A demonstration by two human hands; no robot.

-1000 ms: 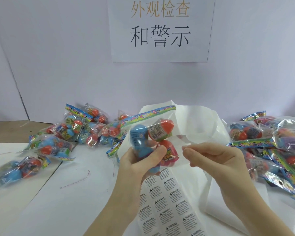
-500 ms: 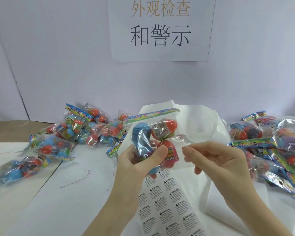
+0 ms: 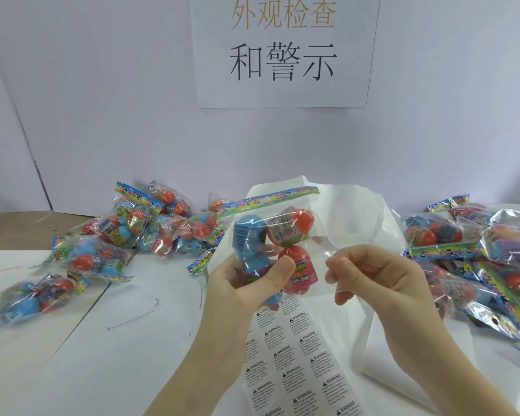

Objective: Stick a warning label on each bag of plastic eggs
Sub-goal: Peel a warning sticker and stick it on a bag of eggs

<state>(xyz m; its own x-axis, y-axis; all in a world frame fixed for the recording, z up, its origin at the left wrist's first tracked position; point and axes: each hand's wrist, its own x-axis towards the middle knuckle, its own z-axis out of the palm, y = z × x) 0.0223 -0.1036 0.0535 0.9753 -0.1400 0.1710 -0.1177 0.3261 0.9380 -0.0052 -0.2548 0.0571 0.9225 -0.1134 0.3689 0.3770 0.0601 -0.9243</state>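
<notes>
while i watch through the head camera, my left hand holds a clear, crinkly bag of plastic eggs up over the middle of the table, fingers curled behind it and the thumb pressed across the front. inside sit a smooth blue egg and two glossy red eggs, one above the other, each wrapped in a printed band. a rainbow-printed header strip seals the top edge, tilted up to the right.

my right hand is at the bag's right edge, fingers curled with thumb and forefinger tips closed together on the thin film there. whether a label sits between those tips, i cannot tell.

below the bag, flat on the white table, lies a glossy sheet of warning labels, small rectangles in neat rows, each with a triangle mark and fine print. crumpled white backing paper rises behind the bag and trails down to the right.

a loose heap of like bags lies at the left rear, with one bag apart near the left edge. a thicker, shiny pile of bags covers the right side. on the pale wall hangs a white paper sign with printed characters.
</notes>
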